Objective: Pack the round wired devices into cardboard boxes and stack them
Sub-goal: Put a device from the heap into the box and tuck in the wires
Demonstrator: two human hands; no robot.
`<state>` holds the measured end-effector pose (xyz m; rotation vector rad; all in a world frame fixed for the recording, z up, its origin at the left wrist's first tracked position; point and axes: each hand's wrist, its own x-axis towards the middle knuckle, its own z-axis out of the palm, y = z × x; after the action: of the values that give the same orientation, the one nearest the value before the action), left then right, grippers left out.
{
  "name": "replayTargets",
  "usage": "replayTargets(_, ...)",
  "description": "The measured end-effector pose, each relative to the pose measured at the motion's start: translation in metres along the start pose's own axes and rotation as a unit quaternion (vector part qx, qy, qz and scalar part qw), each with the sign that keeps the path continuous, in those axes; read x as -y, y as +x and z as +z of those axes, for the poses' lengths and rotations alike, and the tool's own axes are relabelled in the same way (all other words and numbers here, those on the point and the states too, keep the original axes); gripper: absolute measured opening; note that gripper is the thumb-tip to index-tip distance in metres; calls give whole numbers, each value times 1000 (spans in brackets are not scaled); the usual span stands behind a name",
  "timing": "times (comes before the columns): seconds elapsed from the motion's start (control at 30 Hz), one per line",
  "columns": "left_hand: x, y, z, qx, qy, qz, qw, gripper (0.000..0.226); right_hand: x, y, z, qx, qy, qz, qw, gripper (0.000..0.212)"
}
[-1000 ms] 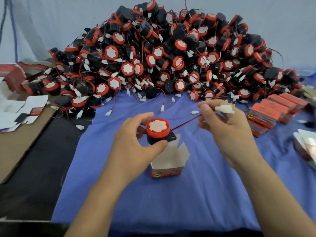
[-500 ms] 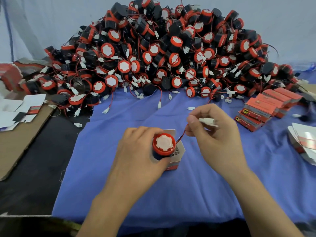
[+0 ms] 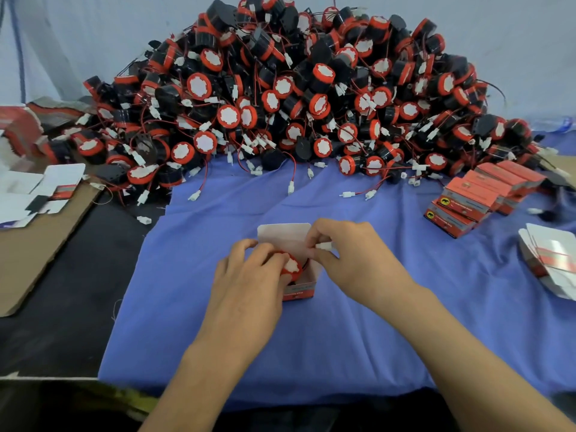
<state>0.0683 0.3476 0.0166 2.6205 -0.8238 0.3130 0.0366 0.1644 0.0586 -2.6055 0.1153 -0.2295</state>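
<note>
My left hand (image 3: pixel 249 275) grips the device (image 3: pixel 291 267), now lowered into the box (image 3: pixel 300 290) beneath it. My right hand (image 3: pixel 352 260) pinches the plug (image 3: pixel 324 246) alongside; tucking it in likely comes next.

Red-black round device (image 3: pixel 291 267) tilted, half inside open cardboard box (image 3: pixel 300 286), flap up, on blue cloth.

Head camera (wide-angle) looks down over cloth (image 3: pixel 174 307).
</note>
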Motion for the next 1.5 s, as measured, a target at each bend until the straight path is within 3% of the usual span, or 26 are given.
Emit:
replayTargets(0.17, 10, 0, 4, 2, 14, -13, 1000, 13, -2, -2, 2, -112, 113, 2, 987, 22)
replayTargets(0.47, 5, -3, 15, 36, -7, 1, 999, 27, 4, -1, 7, -57, 70, 21, 996, 14)
replayTargets(0.6, 3, -3, 19, 38, -26, -2, 999, 38, 12, 5, 12, -26, 7, 5, 1000, 9)
replayTargets(0.7, 5, -2, 22, 26, -81, -12, 996, 27, 22, 8, 20, -10, -62, -40, 997, 6)
replayTargets(0.8, 9, -2, 24, 20, -133, -26, 991, 17, 30, 9, 30, 4, -133, -43, 990, 22)
replayTargets(0.9, 10, -2, 22, 10, -150, -17, 988, 37, 37, 4, 43, 5, -222, -21, 975, 42)
replayTargets(0.97, 10, -3, 21, 2, -148, -15, 989, 49, 44, 3, 46, -7, -254, -12, 967, 45)
replayTargets(1.2, 22, 1, 25, 12, -229, -13, 973, 45, 43, 16, 44, 52, -145, 19, 988, 29)
replayTargets(1.33, 30, -1, 32, -8, -320, -50, 946, 19, 33, 19, 40, 65, -71, -6, 995, 9)
replayTargets(1.5, 30, -7, 42, -92, -370, -56, 923, 33, 22, 16, 44, 84, -31, -20, 996, 12)
